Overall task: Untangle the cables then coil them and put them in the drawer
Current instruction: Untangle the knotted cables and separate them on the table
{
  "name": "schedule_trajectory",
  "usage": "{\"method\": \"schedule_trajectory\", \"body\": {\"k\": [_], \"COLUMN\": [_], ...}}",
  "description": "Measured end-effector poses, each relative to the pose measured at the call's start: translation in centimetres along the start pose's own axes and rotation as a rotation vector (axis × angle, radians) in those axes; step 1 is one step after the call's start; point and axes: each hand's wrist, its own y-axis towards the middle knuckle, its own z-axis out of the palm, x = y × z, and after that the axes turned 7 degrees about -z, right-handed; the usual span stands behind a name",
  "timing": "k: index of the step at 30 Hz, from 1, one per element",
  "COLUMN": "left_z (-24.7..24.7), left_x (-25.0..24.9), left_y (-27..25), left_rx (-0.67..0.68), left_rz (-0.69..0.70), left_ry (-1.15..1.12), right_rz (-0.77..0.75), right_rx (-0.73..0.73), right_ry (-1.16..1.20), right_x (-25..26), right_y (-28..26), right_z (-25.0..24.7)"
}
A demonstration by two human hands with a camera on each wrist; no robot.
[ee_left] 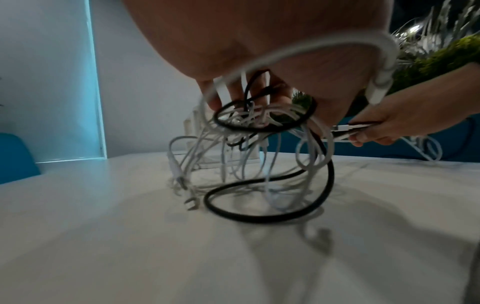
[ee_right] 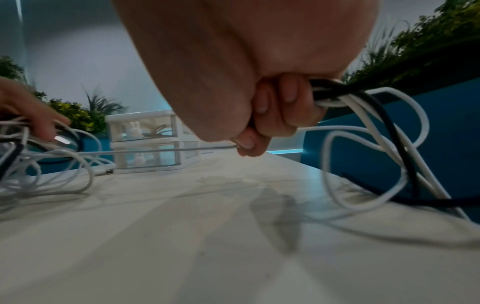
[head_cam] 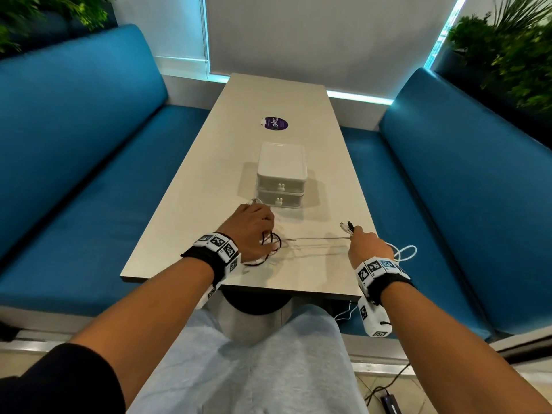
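Note:
A tangle of white and black cables (ee_left: 259,148) hangs from my left hand (head_cam: 254,231), whose fingers curl into the knot just above the table (head_cam: 209,180). My right hand (head_cam: 363,245) grips several cable ends (head_cam: 346,226), black and white, with plugs sticking out past the fist. A thin white cable (head_cam: 319,239) runs taut between the two hands. Loose white and black loops (ee_right: 376,156) trail from my right fist over the table's right edge. The white two-drawer unit (head_cam: 281,176) stands beyond my left hand, both drawers shut.
A purple round sticker (head_cam: 276,124) lies farther along the table. Blue benches (head_cam: 74,174) flank both sides. Plants stand behind the benches. A black cable and adapter (head_cam: 389,401) lie on the floor at lower right.

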Motion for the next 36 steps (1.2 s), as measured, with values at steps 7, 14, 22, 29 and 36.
{"method": "schedule_trajectory", "body": {"k": [7,14,22,29,36], "left_z": [-1.5,0.3,2.0,2.3,2.0], "left_x": [-0.3,-5.5,-6.6,-5.8,-5.6], "left_y": [0.0,1.3,1.4,1.2,1.5], "left_rx": [0.144,0.271,0.241,0.223,0.219], "left_rz": [-0.116,-0.062,-0.120,-0.126,-0.203], "left_ry": [0.218,0.224,0.289,0.336,0.256], "right_rz": [0.000,-0.034,-0.002,-0.009,-0.012], "right_rx": [-0.010,-0.017,0.009,0.018,0.032], "right_ry": [0.067,0.112,0.118,0.087,0.069], "right_x": [0.6,1.2,0.1,0.6,0.4], "right_y": [0.2,-0.2,-0.4,-0.4,-0.3], "right_z": [-0.3,-0.4,0.2,0.6,0.7]}}
